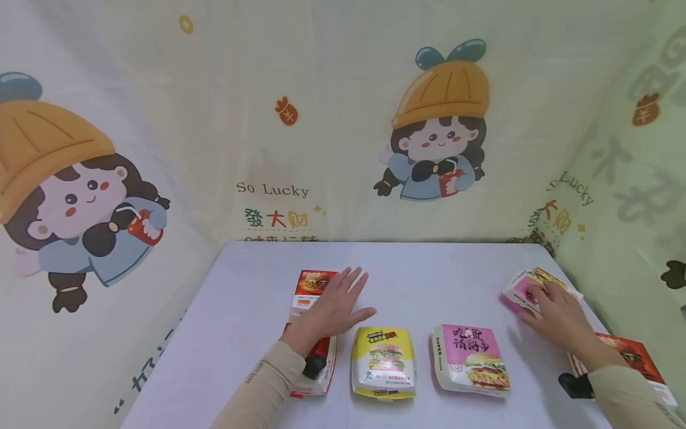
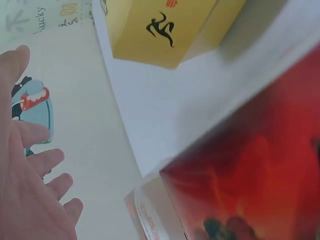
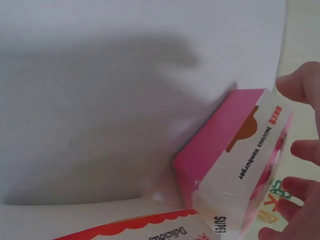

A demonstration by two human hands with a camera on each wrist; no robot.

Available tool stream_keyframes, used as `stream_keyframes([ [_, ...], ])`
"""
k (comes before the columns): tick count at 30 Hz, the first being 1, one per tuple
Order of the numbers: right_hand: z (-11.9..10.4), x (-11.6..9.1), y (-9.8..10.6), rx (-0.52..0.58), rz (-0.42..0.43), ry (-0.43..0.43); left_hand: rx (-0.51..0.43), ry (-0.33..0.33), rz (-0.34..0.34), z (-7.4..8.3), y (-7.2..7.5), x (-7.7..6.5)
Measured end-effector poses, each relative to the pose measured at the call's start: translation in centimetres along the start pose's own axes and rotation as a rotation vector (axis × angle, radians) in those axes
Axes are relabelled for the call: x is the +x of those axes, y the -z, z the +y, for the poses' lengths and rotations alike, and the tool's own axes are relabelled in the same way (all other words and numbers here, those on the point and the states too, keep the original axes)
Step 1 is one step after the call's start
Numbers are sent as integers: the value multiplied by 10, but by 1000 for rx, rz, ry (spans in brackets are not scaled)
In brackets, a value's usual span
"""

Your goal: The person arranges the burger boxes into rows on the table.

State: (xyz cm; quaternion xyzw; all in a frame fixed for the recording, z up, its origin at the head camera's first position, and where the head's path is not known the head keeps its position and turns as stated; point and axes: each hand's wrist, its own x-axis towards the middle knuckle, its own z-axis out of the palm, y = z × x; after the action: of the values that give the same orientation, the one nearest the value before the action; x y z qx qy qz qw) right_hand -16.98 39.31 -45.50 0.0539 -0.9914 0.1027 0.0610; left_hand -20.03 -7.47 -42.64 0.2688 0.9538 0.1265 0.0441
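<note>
At the table's right back lies a pink and white hamburger box [image 1: 517, 293]. My right hand [image 1: 557, 316] is over it, fingers spread along its top and thumb near its edge; in the right wrist view the fingers are beside the box [image 3: 240, 155], not curled round it. My left hand [image 1: 334, 307] hovers with straight, spread fingers over two red burger boxes, the back one [image 1: 305, 292] partly covered by the hand and the front one [image 1: 321, 375] by the wrist. In the left wrist view the hand [image 2: 30, 165] holds nothing.
A yellow burger box [image 1: 383, 363] and another pink box [image 1: 471, 360] stand in the front row. Another red box [image 1: 643, 363] lies at the right edge under my right forearm. Printed cloth [image 1: 343, 119] hangs behind the white table [image 1: 423, 268].
</note>
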Motion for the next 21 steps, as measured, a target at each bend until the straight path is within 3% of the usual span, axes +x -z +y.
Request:
stream_keyframes([
  [8, 8, -3, -3, 21, -62, -28, -1, -10, -15, 6, 2, -1],
  [21, 3, 4, 0, -3, -137, -88, 5, -17, -8, 3, 1, -2],
])
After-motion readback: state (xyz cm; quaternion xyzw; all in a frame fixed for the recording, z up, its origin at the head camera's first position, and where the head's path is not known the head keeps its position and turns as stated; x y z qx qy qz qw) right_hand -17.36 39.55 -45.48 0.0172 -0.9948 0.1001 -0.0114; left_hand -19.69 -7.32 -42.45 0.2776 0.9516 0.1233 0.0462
